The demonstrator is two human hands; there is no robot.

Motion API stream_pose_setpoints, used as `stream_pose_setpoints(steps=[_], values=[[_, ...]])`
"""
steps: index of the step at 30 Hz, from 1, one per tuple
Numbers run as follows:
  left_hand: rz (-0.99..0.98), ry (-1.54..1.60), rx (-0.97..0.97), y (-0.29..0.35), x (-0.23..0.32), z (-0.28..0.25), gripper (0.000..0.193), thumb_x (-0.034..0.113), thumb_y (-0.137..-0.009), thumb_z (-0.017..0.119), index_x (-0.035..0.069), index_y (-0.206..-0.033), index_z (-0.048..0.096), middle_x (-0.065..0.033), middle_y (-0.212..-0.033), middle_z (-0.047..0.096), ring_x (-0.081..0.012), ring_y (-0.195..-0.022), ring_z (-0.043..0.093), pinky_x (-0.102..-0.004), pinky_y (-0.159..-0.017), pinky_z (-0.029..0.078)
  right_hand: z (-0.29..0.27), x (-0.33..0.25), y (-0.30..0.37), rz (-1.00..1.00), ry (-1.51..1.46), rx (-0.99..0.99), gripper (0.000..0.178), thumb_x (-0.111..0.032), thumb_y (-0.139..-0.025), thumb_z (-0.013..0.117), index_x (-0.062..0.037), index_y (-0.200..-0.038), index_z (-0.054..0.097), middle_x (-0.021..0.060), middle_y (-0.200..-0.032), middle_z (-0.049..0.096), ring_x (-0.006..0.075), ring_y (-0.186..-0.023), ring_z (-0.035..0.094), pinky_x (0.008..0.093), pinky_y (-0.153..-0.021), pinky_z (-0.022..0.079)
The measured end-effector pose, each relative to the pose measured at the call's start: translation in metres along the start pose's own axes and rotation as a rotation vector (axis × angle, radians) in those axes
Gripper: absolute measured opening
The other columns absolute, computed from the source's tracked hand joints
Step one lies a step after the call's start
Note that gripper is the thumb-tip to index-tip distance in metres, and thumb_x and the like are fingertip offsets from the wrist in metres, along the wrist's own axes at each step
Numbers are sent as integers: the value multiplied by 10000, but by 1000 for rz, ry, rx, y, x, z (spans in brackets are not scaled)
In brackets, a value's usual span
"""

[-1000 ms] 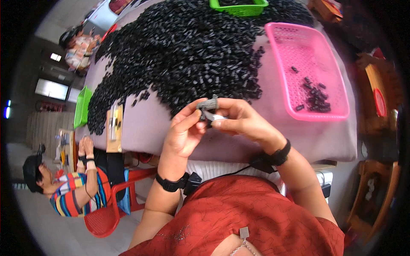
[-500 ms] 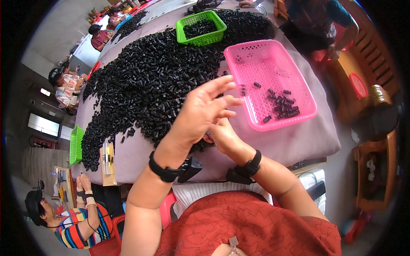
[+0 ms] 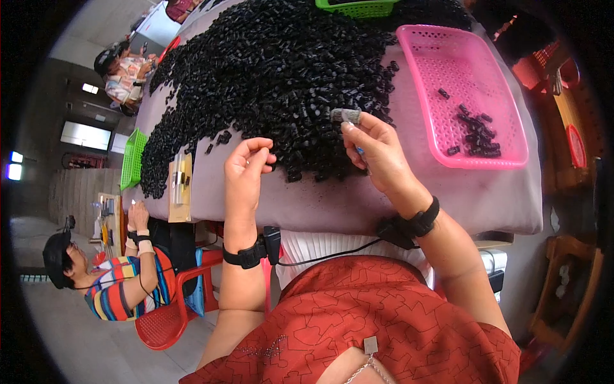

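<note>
My left hand is raised over the near edge of a big heap of small black cylindrical parts, thumb and fingertips pinched together. A dark bit shows at those fingertips, but I cannot tell whether it is held or lies behind them. To its right, my right hand is closed, with a small grey textured piece at the tips of thumb and index finger. Something bluish peeks out beneath that thumb; what it is stays hidden. The hands are apart, both wearing black wrist straps.
Right of the heap stands a pink perforated basket holding several black parts. Green baskets stand left and at the back. A wooden board lies at the left table edge. A person in stripes sits left; a cable joins my wrist straps.
My hands, crossed and close together before, have separated: the left moved left, the right moved up and right. The view has shifted, so the table appears higher and the basket further right.
</note>
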State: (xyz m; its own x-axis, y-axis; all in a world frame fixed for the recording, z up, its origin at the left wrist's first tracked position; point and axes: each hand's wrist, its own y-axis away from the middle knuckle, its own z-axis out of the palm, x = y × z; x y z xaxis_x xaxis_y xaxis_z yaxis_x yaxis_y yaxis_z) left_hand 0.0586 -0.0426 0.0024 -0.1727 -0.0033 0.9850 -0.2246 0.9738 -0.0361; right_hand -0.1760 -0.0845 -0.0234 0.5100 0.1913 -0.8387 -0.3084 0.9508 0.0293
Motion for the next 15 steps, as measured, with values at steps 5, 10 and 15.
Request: stream_pose_setpoints(steps=[5, 10, 15], values=[[10, -316, 26, 15, -30, -18, 156, 45, -881, 631, 23, -1032, 657, 19, -840, 626, -43, -690, 545, -194, -634, 458, 0, 4, 0, 27, 33, 7, 123, -173, -939, 593, -59, -985, 594, -43, -677, 518, 25, -511, 427, 175, -429, 296], [11, -522, -112, 25, -29, -5, 118, 66, -842, 675, 17, -948, 669, 23, -733, 606, -54, -642, 530, -216, -591, 450, 3, 8, 0, 31, 55, 5, 133, -176, -941, 592, -55, -995, 590, -42, -680, 516, 25, -508, 427, 181, -427, 295], [97, -703, -193, 25, -23, 9, 227, 65, -787, 705, -10, -992, 646, -64, -806, 601, -116, -653, 547, -259, -617, 470, 3, 6, 1, 42, 60, 9, 123, -175, -944, 589, -57, -980, 589, -45, -676, 515, 22, -509, 427, 177, -426, 289]])
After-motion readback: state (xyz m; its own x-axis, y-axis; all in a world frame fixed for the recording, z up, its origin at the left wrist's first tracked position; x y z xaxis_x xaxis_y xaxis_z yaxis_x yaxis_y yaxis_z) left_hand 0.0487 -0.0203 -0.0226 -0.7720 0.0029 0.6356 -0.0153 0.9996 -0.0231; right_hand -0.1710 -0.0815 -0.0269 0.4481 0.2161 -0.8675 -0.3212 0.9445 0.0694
